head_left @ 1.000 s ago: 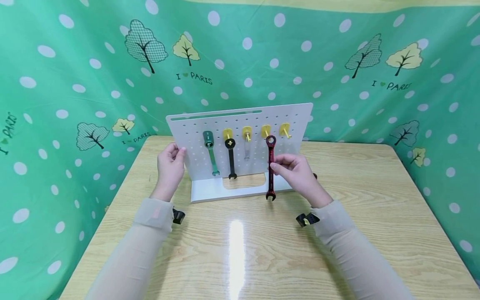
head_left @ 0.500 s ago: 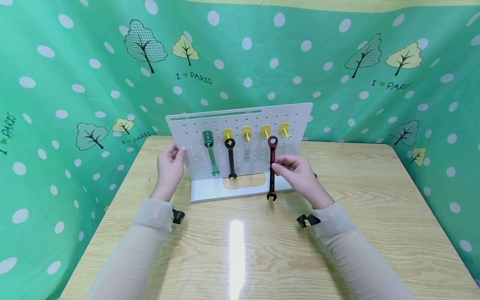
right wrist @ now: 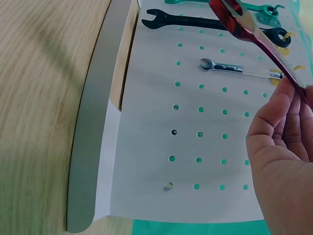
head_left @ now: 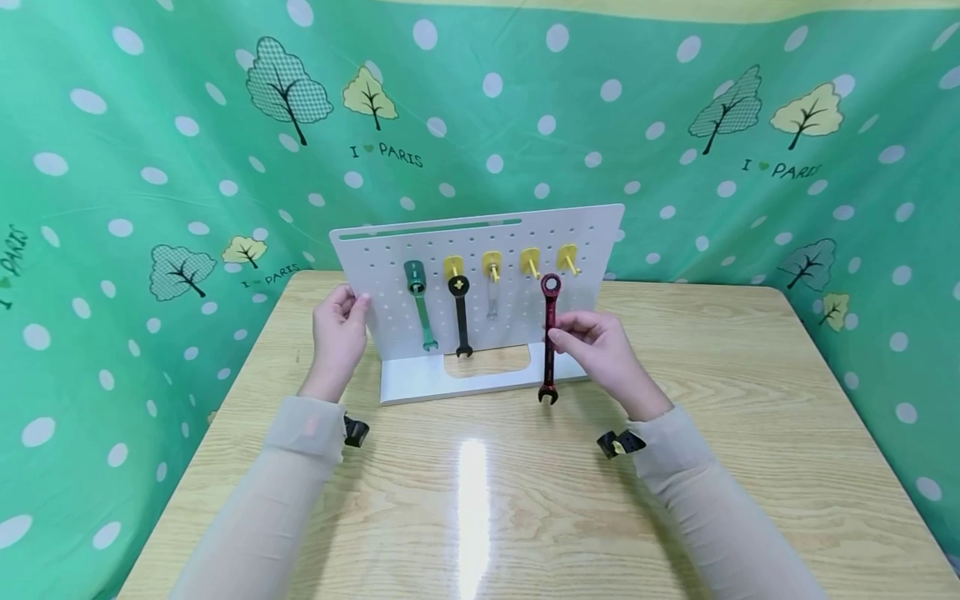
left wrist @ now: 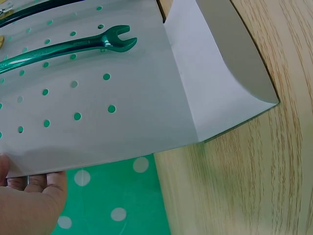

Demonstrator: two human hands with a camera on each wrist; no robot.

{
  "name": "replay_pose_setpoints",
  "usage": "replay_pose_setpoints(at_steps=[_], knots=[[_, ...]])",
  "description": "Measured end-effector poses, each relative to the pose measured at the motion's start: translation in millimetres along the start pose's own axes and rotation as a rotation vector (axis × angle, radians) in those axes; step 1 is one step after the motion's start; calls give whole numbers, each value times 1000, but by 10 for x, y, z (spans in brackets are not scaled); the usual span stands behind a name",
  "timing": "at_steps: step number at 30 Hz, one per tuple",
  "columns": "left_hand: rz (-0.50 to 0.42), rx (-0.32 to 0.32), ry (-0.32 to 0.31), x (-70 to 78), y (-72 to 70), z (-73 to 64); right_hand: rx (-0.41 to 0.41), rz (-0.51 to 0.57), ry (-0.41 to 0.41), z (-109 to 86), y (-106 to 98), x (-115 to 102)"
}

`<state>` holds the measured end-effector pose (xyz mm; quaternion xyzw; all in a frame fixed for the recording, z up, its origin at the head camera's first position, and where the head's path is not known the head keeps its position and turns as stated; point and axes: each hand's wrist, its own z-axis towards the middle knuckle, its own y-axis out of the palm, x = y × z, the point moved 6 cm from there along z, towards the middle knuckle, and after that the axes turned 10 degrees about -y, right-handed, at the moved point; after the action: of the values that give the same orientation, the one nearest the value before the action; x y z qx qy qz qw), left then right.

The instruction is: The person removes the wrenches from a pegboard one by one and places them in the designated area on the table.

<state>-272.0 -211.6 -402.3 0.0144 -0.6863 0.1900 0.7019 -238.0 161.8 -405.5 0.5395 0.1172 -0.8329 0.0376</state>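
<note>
My left hand (head_left: 337, 337) grips the left edge of a white pegboard (head_left: 386, 321), thumb in front and fingers behind it. In front of the board's right part, my right hand (head_left: 598, 348) pinches a red ratcheting combination wrench (head_left: 549, 362) by its shaft, ring end up and open end down. Its ring sits just below and between two bare yellow hooks, one (head_left: 531, 263) to the left and another (head_left: 568, 258) to the right. A green wrench (head_left: 423, 321), a black wrench (head_left: 462, 325) and a small silver wrench (right wrist: 227, 67) hang on the board.
The pegboard stands on its white base (head_left: 412, 383), which has a cutout, on a wooden table (head_left: 405, 483). Behind it hangs a green dotted curtain (head_left: 480, 108). A dark band with a small device (head_left: 621, 443) is at the right wrist.
My right hand has shifted slightly to the right with the red wrench, taking its ring from below one hook to between two. The left hand stays on the board's edge.
</note>
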Motion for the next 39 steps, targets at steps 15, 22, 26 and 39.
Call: replay_pose_setpoints(at_steps=[15,22,26,39], knots=[[16,-3,7,7,2,17,20,-37,33,-93,-159,51],[20,6,-5,9,-5,13,17,-74,64,-140,-226,117],[14,5,-10,2,-1,11,21,-82,74,-175,-265,142],[18,10,-13,4,-2,4,41,-64,52,-259,-349,156]])
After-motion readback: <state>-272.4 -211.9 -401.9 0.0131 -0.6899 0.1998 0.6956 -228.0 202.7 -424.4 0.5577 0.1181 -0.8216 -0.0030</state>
